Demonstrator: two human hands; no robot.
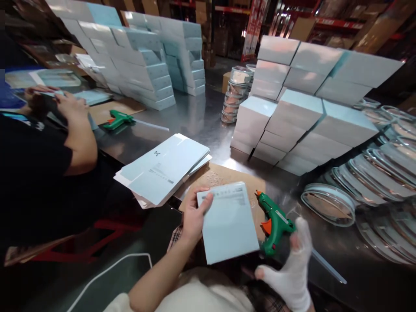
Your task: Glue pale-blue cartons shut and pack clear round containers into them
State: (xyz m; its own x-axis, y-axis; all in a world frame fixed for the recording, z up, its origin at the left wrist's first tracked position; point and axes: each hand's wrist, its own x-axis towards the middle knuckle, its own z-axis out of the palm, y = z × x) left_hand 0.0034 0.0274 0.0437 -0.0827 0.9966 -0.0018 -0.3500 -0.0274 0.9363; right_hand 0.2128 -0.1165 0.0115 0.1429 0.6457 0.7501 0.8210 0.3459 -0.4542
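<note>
A flat white box (229, 225) with small print along its far edge is in my left hand (195, 214), thumb on top and fingers under its left side. My right hand (292, 268), in a white glove with bare fingertips, is open with thumb and fingers apart. Just beyond it lies a green hot glue gun (276, 221) with an orange trigger and nozzle; a clear glue stick (329, 266) extends to its right. Under the box and gun is a brown cardboard sheet (224, 173). Left of it rests a pile of flat white carton blanks (162, 169).
White boxes (302, 108) are stacked at the back right, others (130, 56) at the back left. Rolls of clear tape (328, 203) line the right side. A co-worker's hands (65, 104) are at the left, near a second green glue gun (118, 120).
</note>
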